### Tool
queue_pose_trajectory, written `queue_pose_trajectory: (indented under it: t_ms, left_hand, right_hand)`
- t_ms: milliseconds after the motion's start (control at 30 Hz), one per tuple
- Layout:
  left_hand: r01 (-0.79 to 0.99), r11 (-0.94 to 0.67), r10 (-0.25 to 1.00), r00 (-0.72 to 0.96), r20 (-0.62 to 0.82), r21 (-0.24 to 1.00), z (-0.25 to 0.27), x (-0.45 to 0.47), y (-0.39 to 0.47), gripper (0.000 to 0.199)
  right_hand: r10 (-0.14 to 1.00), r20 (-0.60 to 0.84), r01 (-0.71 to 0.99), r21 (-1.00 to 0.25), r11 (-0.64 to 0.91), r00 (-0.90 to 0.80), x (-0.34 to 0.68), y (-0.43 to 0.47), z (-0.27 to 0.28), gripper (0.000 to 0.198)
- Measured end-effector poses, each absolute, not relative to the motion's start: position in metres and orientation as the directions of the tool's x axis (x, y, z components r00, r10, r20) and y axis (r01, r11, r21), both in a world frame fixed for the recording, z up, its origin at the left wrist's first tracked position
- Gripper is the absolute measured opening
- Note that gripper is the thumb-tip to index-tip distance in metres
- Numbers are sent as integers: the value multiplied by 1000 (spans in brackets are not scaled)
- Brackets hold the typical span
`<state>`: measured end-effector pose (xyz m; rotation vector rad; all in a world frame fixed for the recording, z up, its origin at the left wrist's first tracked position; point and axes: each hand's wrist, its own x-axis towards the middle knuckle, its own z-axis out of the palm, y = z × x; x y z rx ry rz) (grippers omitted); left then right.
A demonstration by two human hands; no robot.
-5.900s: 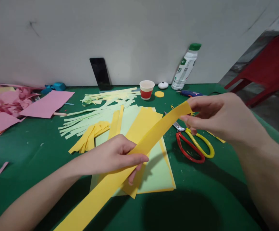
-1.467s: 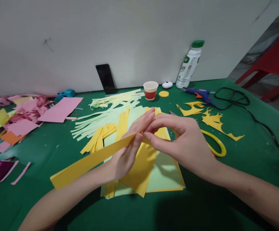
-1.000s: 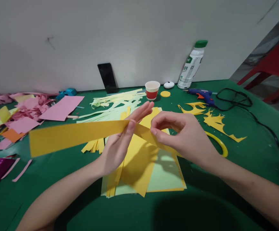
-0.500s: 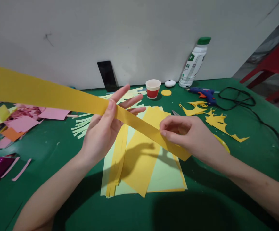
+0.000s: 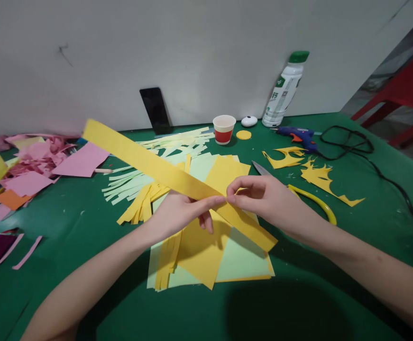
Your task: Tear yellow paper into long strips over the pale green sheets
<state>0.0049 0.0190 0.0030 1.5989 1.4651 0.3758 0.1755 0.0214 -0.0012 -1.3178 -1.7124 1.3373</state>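
Observation:
A long yellow paper strip (image 5: 149, 166) slants across the view, its far end raised at the upper left and its near end at the lower right. My left hand (image 5: 181, 213) pinches it near the middle, thumb on top and fingers beneath. Right beside that thumb, the fingertips of my right hand (image 5: 259, 194) pinch the same strip. Below lie pale green sheets (image 5: 245, 258), a wide yellow sheet (image 5: 202, 255) and narrow yellow strips (image 5: 167, 260). Scissors with a yellow handle (image 5: 316, 201) lie partly hidden under my right hand.
Fringed pale green paper (image 5: 121, 189) and pink scraps (image 5: 81, 158) lie on the left. At the back stand a phone (image 5: 155, 111), a paper cup (image 5: 224, 130) and a leaning bottle (image 5: 286, 92). A glue gun (image 5: 300, 137) with a black cord and yellow offcuts (image 5: 325, 180) lie right.
My left hand has slid along the strip toward my right hand, and its spread fingers have curled under. The strip's far end has swung down into view. My right hand has shifted slightly left.

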Motion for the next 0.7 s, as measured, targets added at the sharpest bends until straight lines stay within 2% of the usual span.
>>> queue_pose_trajectory:
  t_ms: [167, 500, 600, 700]
  left_hand:
    - [521, 134, 895, 301, -329, 843, 1, 2, 19, 28]
    - [542, 95, 970, 138, -200, 835, 16, -6, 26, 35]
    - [503, 67, 989, 81, -124, 862, 16, -11, 31, 39]
    - [404, 28, 999, 16, -37, 915, 13, -23, 41, 32]
  right_hand:
    - [934, -84, 333, -942, 39, -347, 174, 21, 0, 7]
    - [939, -61, 367, -928, 72, -339, 181, 24, 4, 8]
    - [929, -86, 390, -918, 66, -359, 185, 24, 5, 8]
    - [912, -147, 439, -898, 40, -383, 191, 25, 4, 10]
